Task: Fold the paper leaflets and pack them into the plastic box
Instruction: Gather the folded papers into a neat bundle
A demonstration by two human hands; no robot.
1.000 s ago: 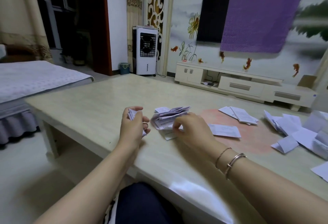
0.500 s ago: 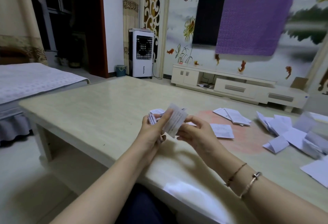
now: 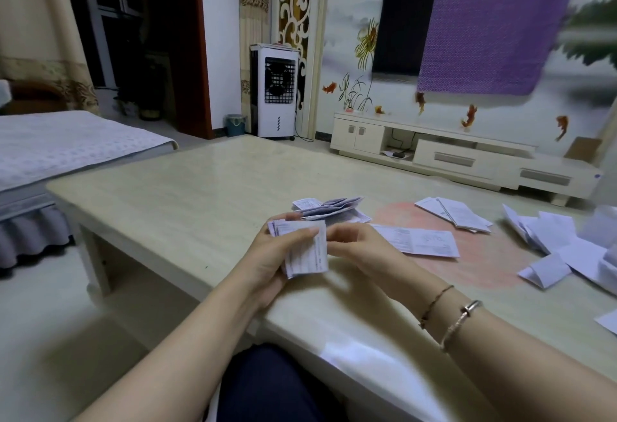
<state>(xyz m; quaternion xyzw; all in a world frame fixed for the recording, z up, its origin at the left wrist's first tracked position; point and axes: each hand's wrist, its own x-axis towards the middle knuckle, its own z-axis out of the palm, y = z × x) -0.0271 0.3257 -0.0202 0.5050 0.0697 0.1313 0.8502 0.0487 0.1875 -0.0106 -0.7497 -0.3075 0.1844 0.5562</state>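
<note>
My left hand grips a small stack of folded papers, thumb on top. My right hand touches the stack's right edge, fingers curled; can't tell if it pinches. Just behind: pile of folded papers on the table. Flat paper to the right. More loose papers far right.

A pale marble-look table carries scattered paper. A pile of folded leaflets sits near flat sheets.
</note>
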